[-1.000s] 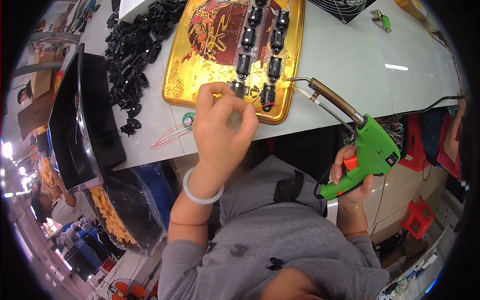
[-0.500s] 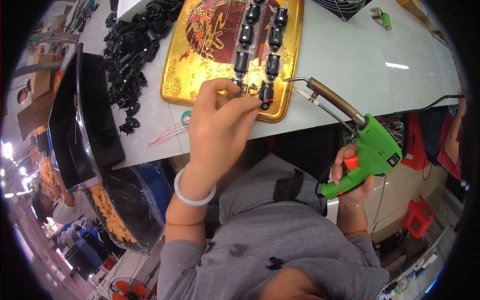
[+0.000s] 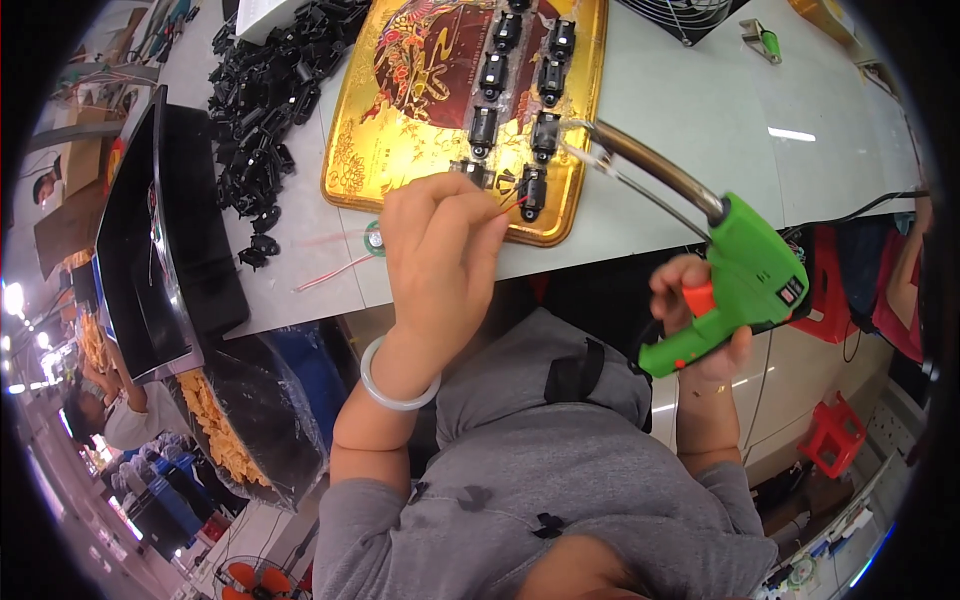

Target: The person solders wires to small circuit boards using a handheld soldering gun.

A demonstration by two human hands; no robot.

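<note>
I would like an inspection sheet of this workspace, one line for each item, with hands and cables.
Surface: pale table, with a glare streak.
Work things: black parts in two rows on a gold tray; green soldering gun, tip blurred near the right row.
Clutter: heap of black pieces left of the tray; green round part and wires.
Hands: left hand pinches a red wire; right hand holds the soldering gun.
Cables: black cable at the table's right.
Surroundings: red stool at right; orange-bladed fan at lower left.
</note>
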